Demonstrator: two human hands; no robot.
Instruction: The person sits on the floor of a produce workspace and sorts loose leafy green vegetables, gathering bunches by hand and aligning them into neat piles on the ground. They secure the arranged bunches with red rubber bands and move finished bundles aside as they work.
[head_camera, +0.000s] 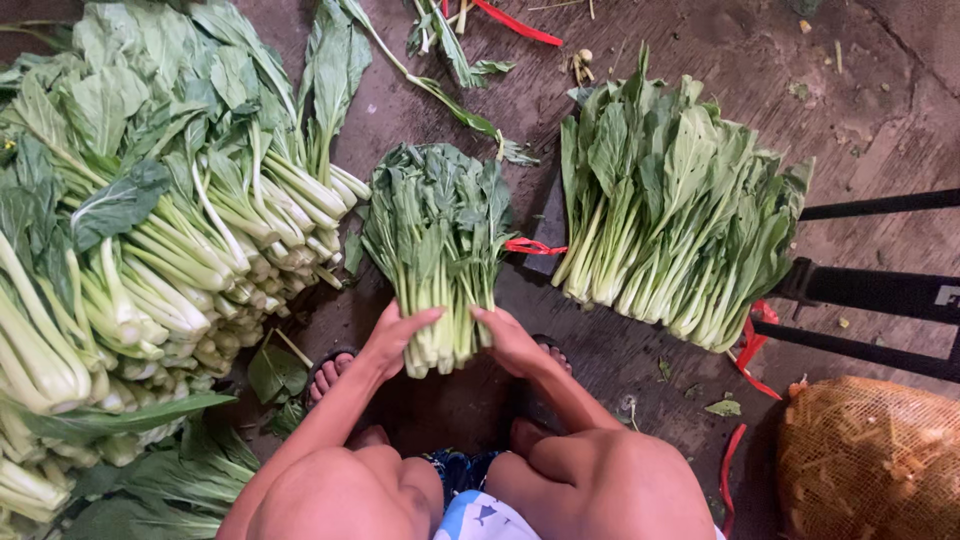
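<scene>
**Green stems, squared up between your palms**

Green heap (130, 260) is lying at your left, the biggest mass, stems pointing toward you. Across on your right, a laid-out row (680, 220) is resting on the wet floor (880, 100). Between them, you are holding the bunch (440, 240) upright by its pale stem ends, just ahead of your feet. Your left hand (395, 335) and right hand (510, 340) are cupping it from both sides, fingers pressed together around the stems. Keep both palms level and squeeze evenly so the cut ends are staying flush. A red tie (530, 246) is lying beside the bunch.
</scene>
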